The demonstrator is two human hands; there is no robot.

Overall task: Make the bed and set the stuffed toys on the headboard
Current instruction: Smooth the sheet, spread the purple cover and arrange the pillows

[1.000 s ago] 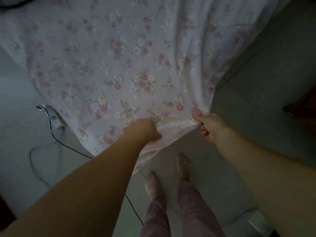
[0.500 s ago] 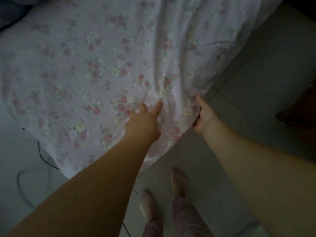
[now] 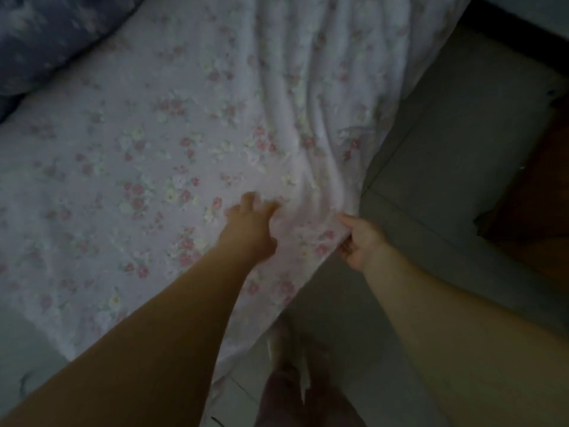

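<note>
Your left hand (image 3: 251,224) lies with fingers spread on the pale floral cotton sheet (image 3: 172,155), which is creased towards the bed's corner; your right hand (image 3: 358,241) pinches the sheet's hanging edge there.

Single head-worn view, wide-angle, looking steeply down and forward at the bed (image 3: 154,180) corner from close above; floor (image 3: 462,134) at 3 o'clock.

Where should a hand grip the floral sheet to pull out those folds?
Likely the hanging corner edge of the floral sheet, from the floor side, where the right hand pinches it now. The folds fan out from that corner, so pulling there tensions them; the left hand smooths on top.
</note>
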